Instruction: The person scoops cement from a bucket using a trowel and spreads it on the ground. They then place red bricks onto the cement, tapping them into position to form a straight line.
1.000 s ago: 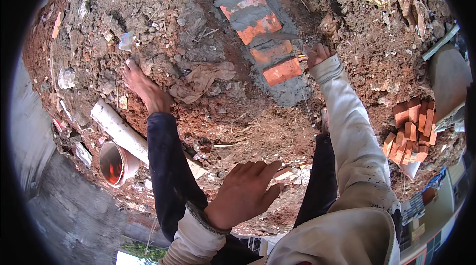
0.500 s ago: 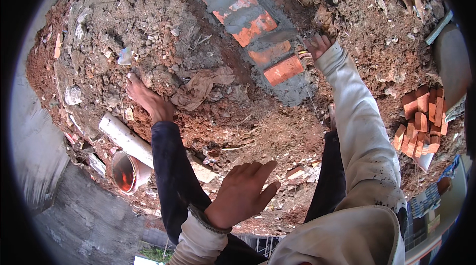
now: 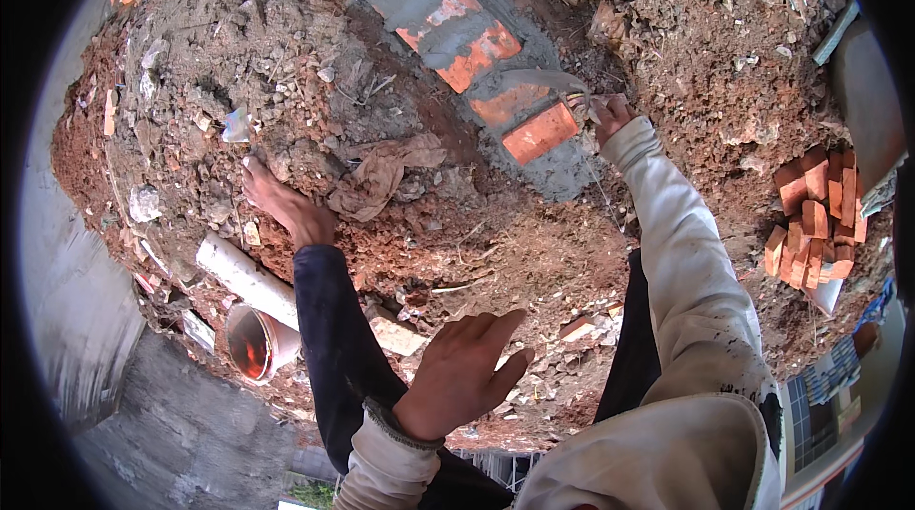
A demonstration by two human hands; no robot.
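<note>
My right hand (image 3: 612, 119) is closed round the handle of a trowel at the right side of a brick row. The trowel's grey blade (image 3: 545, 78) reaches left over the row, just above its nearest bricks. A bare orange end brick (image 3: 539, 132) lies in grey wet mortar (image 3: 564, 178). Beyond it, another brick (image 3: 507, 104) is partly smeared with mortar, and farther bricks (image 3: 483, 54) are largely coated. A thin string (image 3: 600, 188) runs down from near the end brick. Low in the middle, my left hand (image 3: 464, 375) is open, fingers stretched out, holding nothing.
A stack of orange bricks (image 3: 812, 214) stands on the right. To the left lie a white pipe (image 3: 246, 276) and a round bucket (image 3: 255, 343). A crumpled brown cloth (image 3: 386, 172) rests on rubble near my bare left foot (image 3: 284, 205). Loose soil surrounds the row.
My right hand and the trowel have come a little nearer, with the blade shifting slightly right and showing a more curved edge. My left hand keeps almost the same place.
</note>
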